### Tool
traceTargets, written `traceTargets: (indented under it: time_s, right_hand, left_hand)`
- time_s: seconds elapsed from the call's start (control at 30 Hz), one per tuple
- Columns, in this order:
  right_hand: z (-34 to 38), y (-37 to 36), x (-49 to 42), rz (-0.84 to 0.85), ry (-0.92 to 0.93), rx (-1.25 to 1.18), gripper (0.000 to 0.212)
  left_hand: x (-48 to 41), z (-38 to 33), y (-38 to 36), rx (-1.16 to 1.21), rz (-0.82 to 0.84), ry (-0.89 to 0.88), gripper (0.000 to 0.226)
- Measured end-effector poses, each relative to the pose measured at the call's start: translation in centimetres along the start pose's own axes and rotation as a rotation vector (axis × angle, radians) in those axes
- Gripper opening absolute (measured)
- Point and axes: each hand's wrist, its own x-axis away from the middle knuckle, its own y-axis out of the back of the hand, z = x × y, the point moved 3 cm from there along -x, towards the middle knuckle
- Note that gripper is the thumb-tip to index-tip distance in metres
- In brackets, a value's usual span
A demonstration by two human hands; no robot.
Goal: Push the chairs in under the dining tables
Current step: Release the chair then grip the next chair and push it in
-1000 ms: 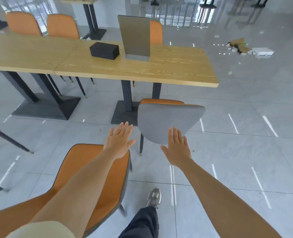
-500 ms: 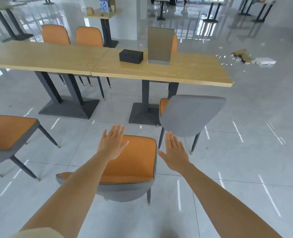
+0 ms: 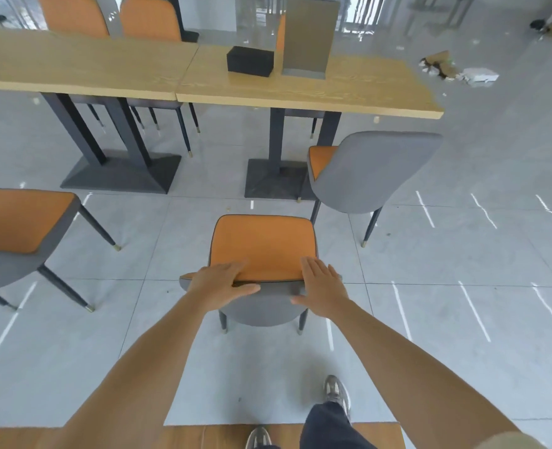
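Observation:
An orange-seated chair [image 3: 261, 244] with a grey back stands in front of me, pulled out from the long wooden dining table [image 3: 300, 92]. My left hand [image 3: 219, 283] grips the top of its backrest, fingers over the orange front and thumb on the grey rear. On the right end of the same edge, my right hand [image 3: 323, 286] rests with straight fingers. A second chair [image 3: 365, 173] stands to the right, close to the table's end, its grey back towards me. A third chair [image 3: 18, 218] sits at the far left, turned sideways.
On the table are a black box [image 3: 250, 61] and an upright sign stand [image 3: 310, 37]. Two chairs [image 3: 73, 14] are tucked in on the table's far side. Dark pedestal bases [image 3: 119, 173] stand under the table. Debris [image 3: 456, 69] lies on the floor at the back right. A wooden edge [image 3: 203, 435] runs behind my feet.
Both hands were held open in the air above the chair; they have come down onto the top of its backrest. The view has pulled back and squared up behind the chair.

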Motion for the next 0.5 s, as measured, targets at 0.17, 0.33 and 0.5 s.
traceTargets:
  time_s: [0.17, 0.33, 0.5]
  right_hand:
    - [0.2, 0.2, -1.4, -0.017, -0.077, 0.067, 0.057]
    - [-0.1, 0.4, -2.9, -0.045, -0.078, 0.156, 0.039]
    - [-0.7, 1.9, -5.9, -0.115, -0.010, 0.125, 0.033]
  left_hand:
    - [-0.8, 1.2, -0.7, -0.157, 0.026, -0.064, 0.069]
    - [-2.5, 1.6, -0.5, -0.179, 0.032, -0.101, 0.063]
    - [-5.4, 2.5, 1.4, -0.181, -0.030, -0.106, 0.063]
